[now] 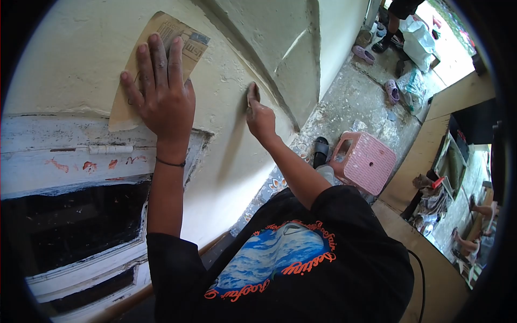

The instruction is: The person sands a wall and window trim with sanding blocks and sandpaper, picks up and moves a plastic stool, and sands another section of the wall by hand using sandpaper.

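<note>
My left hand (166,102) lies flat with its fingers spread on a brown sheet of sandpaper (189,58), pressing it against the cream wall (81,59). Dark print shows on the sheet's upper right part. A thin dark band circles the left wrist. Farther right, my right hand (260,119) is at the same wall, its fingers drawn together. Something small and brownish appears at its fingertips; I cannot make out what it is. Beneath my left hand runs a white-painted window frame (102,134) with reddish smears and worn paint.
A pink plastic stool (368,162) stands on the stained concrete floor, near a sandaled foot (321,151). Purple clogs (392,91) and plastic bags (419,44) lie by the doorway, where another person's leg (391,27) shows. At right is a wooden cabinet with a mirror (468,188).
</note>
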Tool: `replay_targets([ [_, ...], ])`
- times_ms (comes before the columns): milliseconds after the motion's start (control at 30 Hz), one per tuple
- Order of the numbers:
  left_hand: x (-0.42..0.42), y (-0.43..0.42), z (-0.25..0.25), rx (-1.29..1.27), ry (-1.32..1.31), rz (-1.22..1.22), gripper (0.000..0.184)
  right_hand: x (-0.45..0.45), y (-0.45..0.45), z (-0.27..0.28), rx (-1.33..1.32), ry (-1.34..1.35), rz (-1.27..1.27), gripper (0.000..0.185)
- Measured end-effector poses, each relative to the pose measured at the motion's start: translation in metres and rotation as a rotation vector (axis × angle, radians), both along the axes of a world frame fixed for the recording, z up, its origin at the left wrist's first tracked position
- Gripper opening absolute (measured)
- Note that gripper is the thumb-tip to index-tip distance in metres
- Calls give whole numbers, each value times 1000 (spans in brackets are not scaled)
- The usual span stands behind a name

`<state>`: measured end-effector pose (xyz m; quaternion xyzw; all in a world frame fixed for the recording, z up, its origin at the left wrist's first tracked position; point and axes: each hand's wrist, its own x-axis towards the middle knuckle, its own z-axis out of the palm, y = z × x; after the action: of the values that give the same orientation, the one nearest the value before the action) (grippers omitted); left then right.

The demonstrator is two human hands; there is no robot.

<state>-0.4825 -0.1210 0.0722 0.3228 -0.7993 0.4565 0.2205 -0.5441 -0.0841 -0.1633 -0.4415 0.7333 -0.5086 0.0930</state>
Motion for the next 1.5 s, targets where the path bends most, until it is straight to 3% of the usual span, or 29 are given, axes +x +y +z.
replay_targets([
  [67,2,2,-2,8,-11,8,65,0,5,-25,116,-97,-73,62],
  [167,0,3,-2,-16,-26,11,67,-6,12,-7,337,-134,-5,62],
  [233,1,2,-4,-20,-1,-7,68,-5,9,48,-68,-87,-21,59],
  [300,2,1,-5,-32,-19,-4,68,0,8,79,-106,6,49,61],
  [367,3,0,-6,-49,-33,4,68,5,8,64,-15,-22,68,65],
  [433,2,0,-8,-73,-34,19,68,7,6,15,7,-44,-43,61],
  [467,1,1,-10,-72,-37,22,68,8,6,-3,159,-131,-29,64],
  [567,-1,0,-23,-56,-80,7,68,3,8,-12,316,-208,-11,65],
  [700,-6,-1,-34,-4,-103,-29,65,8,16,71,-60,-43,-19,57],
  [733,-6,0,-33,-3,-97,-37,65,11,16,66,-53,-50,-20,57],
  [800,-4,-1,-34,-2,-90,-46,64,21,11,46,37,-27,63,57],
  [933,-1,-1,-35,15,-101,-75,66,24,9,-55,488,-347,-30,61],
  [1033,-6,-5,-33,1,-91,-90,65,17,11,-20,363,-232,24,61],
  [1100,-2,-4,-38,28,-89,-83,61,19,15,40,11,-101,-54,61],
  [1167,-3,-5,-36,35,-84,-108,58,25,12,57,16,-20,18,62],
  [1300,-2,-7,-37,45,-81,-110,56,27,6,-10,63,-98,-4,63],
  [1367,-1,-6,-37,34,-95,-128,54,24,10,-39,415,-325,-27,63],
  [1500,-3,-6,-37,28,-97,-105,55,17,13,11,274,-200,41,68],
])
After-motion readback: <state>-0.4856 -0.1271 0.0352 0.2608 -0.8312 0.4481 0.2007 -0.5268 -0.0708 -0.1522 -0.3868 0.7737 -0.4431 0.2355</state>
